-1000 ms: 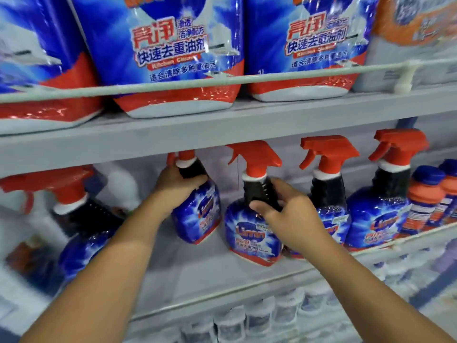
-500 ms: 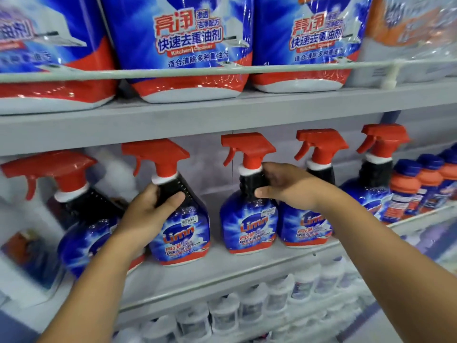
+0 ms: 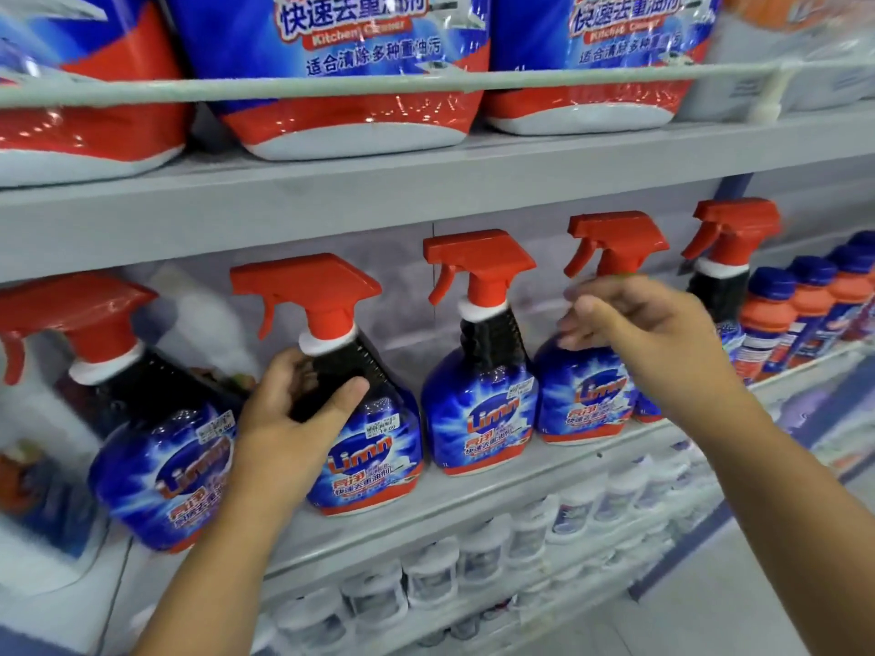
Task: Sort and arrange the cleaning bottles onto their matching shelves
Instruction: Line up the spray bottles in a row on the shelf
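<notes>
Upper shelf: grey board with a pale guard rail along its front edge, carrying large blue-and-red refill pouches printed "Kitchen Cleaner", standing side by side. Middle shelf: a row of five blue spray bottles with red trigger heads and black necks, labelled "Limn". Far-left spray bottle: tilted, blurred. Second spray bottle: leaning slightly left, standing at the shelf's front, a price sticker on its shoulder. Third spray bottle: upright, just beside the second. Fourth spray bottle: upright, partly behind the right hand. Fifth spray bottle: mostly hidden behind the right wrist. Orange bottles with blue caps: lined up at the right end of the same shelf. Lower shelf: rows of small white jars, blurred. Left hand: wrapped round the black neck of the second spray bottle, thumb across the front. Right hand: fingers loosely spread before the fourth spray bottle's neck, holding nothing; whether it touches cannot be told.
</notes>
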